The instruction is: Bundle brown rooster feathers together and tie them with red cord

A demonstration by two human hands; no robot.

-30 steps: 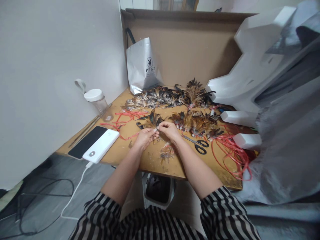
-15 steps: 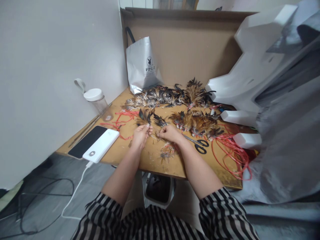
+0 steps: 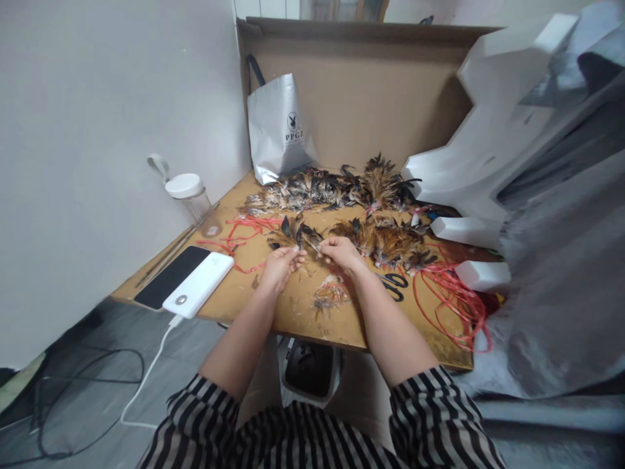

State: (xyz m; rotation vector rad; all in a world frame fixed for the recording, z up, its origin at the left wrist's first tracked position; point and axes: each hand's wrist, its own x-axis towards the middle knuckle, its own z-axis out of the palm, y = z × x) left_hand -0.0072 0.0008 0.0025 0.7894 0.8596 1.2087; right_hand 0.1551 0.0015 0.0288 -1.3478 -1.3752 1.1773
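Observation:
My left hand (image 3: 284,266) pinches the base of a small bunch of brown and black feathers (image 3: 293,229), which fans out away from me. Close beside it, my right hand (image 3: 342,253) is closed at the fingertips on a dark feather (image 3: 311,236) whose tip reaches the bunch. Loose fluff and feather scraps (image 3: 331,293) lie on the table below my hands. Just right of my right wrist are black-handled scissors (image 3: 394,285), their blades hidden by my arm. Tied brown feather bunches (image 3: 385,241) lie in a row beyond my right hand.
A long feather pile (image 3: 312,187) lines the back, before a silver bag (image 3: 278,130). Red plastic strips (image 3: 454,299) hang over the right edge; more red strips (image 3: 244,228) lie left. A phone (image 3: 170,277), white power bank (image 3: 198,283) and lidded cup (image 3: 188,192) stand left. White foam (image 3: 449,156) borders the right.
My right hand has moved slightly forward and up to the dark feather, which now meets the bunch. My left hand has shifted a little right with its bunch. The scissors' blades are now covered.

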